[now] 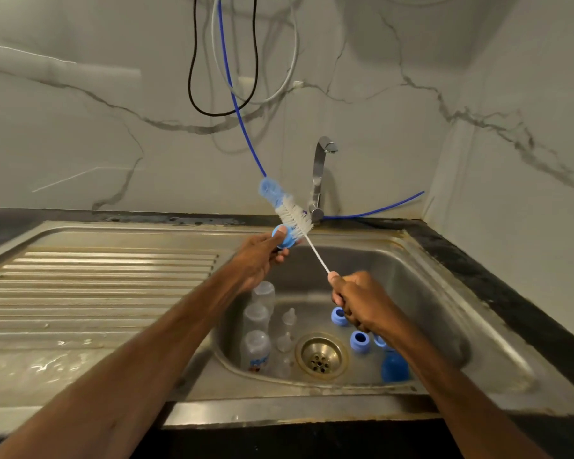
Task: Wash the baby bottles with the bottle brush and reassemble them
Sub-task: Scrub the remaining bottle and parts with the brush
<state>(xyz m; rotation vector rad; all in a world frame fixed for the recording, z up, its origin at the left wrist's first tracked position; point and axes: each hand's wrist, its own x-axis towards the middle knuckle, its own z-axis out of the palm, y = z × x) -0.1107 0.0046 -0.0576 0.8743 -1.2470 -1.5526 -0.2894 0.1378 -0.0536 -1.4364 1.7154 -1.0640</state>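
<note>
My left hand [260,256] pinches a blue bottle collar ring [284,237] above the sink's back left corner. My right hand [360,303] grips the handle of the bottle brush [292,213]; its white bristles and blue sponge tip point up and left, the bristles touching the ring. In the sink basin [421,293] lie clear bottles [256,351] on the left, clear nipples [287,321] beside them, blue collar rings [359,341] right of the drain and a blue cap [395,367] partly hidden by my right forearm.
A steel tap [318,173] stands behind the basin, off. The ribbed, wet drainboard [96,286] lies to the left. A blue hose [242,127] and black and grey cables hang on the marble wall. The brass drain [321,356] sits mid-basin. Black counter edges the sink.
</note>
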